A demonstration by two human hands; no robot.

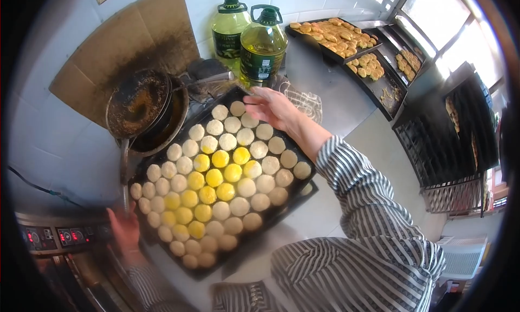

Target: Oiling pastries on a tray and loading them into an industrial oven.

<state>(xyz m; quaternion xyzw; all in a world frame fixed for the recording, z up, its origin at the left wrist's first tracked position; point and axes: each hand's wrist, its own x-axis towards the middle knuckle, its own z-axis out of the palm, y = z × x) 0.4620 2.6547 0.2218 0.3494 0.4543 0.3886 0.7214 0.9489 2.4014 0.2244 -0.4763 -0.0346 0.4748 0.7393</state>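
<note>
A black baking tray lies before me, filled with rows of round pale dough pieces. Bright yellow liquid coats several pieces around the middle, such as this dough round. At the tray's far corner is my right hand, slightly blurred, its fingers apart over the outermost dough pieces. Beside the near left side of the tray, my left hand has its fingers spread; it is close to a pan handle, and contact is unclear. Neither hand visibly grips anything.
Dark, crusted pans are stacked left of the tray. Two oil jugs stand behind it. Trays of browned pastries sit far right, near a dark rack. Lit control panels line the lower left.
</note>
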